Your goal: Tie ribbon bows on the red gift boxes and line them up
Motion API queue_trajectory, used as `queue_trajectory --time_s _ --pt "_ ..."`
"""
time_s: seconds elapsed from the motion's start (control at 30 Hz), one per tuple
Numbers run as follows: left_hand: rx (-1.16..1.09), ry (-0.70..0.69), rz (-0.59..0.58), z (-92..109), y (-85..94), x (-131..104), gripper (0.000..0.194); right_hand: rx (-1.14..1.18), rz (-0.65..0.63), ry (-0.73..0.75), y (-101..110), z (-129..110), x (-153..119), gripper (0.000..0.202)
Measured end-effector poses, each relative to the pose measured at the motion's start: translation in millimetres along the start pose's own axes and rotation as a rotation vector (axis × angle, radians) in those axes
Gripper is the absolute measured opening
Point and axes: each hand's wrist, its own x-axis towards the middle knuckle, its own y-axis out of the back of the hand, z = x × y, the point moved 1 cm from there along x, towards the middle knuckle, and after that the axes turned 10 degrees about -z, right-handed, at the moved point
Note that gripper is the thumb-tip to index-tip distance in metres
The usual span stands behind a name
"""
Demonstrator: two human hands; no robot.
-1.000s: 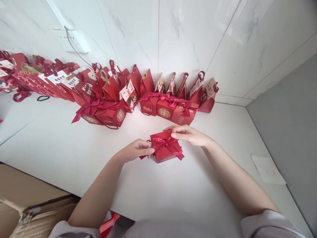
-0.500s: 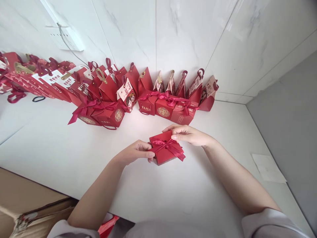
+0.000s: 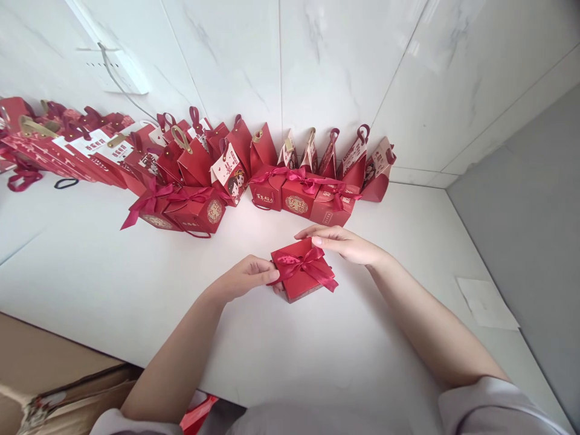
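Gift box (image 3: 299, 285), red and bow-tied, seems steadied between left hand (image 3: 248, 279), pinching its left side, and right hand (image 3: 348, 244), loosely pinching its far corner.

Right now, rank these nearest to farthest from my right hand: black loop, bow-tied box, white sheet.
1. Bow-tied box: right at your right hand's fingertips.
2. White sheet: over to the right.
3. Black loop: far left, near the bags.

Glossy white panels with grey veining form the back wall (image 3: 344, 66); a plain grey surface (image 3: 530, 175) stands at right, beside the smooth white table (image 3: 389, 356) under soft, pale light.
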Motion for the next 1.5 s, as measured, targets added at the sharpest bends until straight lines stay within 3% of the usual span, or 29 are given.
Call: queue_trajectory --time_s 0.2,0.43,0.53,0.6,0.7,0.77,0.87,0.93,1.03,1.13,1.33,1.5 --pt "-0.034 0.043 0.078 1 -3.4 1 0.029 0.001 -0.016 0.025 -1 1 0 0.037" --pt "0.093 0.056 0.009 0 -0.5 0 0.031 -0.017 -0.008 0.031 2 6 1 0.038" --pt "0.237 0.108 -0.033 -2 3.2 -4 0.037 -0.028 0.051 0.03 2 2 -1 0.028" --pt "0.312 0.11 0.094 -1 6.6 -7 0.042 -0.042 0.173 0.018 3 -3 -6 0.022" --pt "0.381 -0.012 0.47 4 9.9 -10 0.032 -0.115 0.386 -0.018 5 -10 -20 0.027" --pt "0.436 -0.127 0.578 10 8.6 -8 0.026 -0.175 0.428 -0.092 5 -13 -32 0.031" --pt "0.541 -0.221 0.47 21 3.7 -1 0.031 -0.223 0.34 -0.248 -3 -10 -49 0.038" --pt "0.602 -0.218 0.387 28 1.7 4 0.024 -0.221 0.295 -0.307 -11 -6 -58 0.04" --pt "0.662 -0.19 0.302 33 2.9 13 0.015 -0.161 0.287 -0.318 -23 2 -67 0.04" --pt "0.639 -0.173 0.239 32 7.3 20 0.017 -0.06 0.271 -0.288 -29 6 -70 0.042" --pt "0.4 -0.163 0.179 19 11.1 28 0.028 0.132 0.156 -0.226 -41 1 -65 0.047" --pt "0.222 -0.155 0.235 13 9.4 30 0.038 0.233 0.149 -0.17 -49 -1 -58 0.037"
